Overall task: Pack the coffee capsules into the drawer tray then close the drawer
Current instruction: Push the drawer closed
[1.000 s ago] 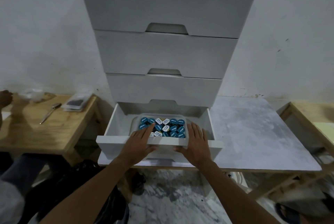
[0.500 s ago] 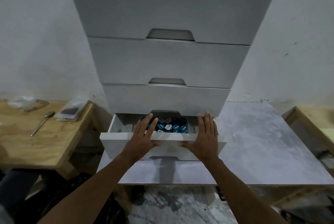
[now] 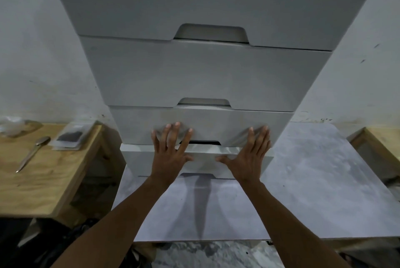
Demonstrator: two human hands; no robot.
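The bottom drawer (image 3: pixel 204 162) of the white drawer unit (image 3: pixel 194 77) is pushed almost fully in; only a thin dark gap shows at its top. My left hand (image 3: pixel 171 151) presses flat against the drawer front on the left, fingers straight and spread. My right hand (image 3: pixel 249 155) presses flat on the right side in the same way. The fingertips of both hands reach up onto the drawer above. The tray and the coffee capsules are hidden inside.
The unit stands on a grey tabletop (image 3: pixel 313 181). A wooden side table (image 3: pixel 32 181) at the left carries a metal tool (image 3: pixel 32 152), a clear packet (image 3: pixel 69 138) and crumpled plastic (image 3: pixel 13 126). Another wooden table (image 3: pixel 385 140) shows at the right edge.
Both hands have pushed the bottom drawer inward from wide open to nearly closed. The tray of capsules has gone out of sight. The view has moved closer to the unit.
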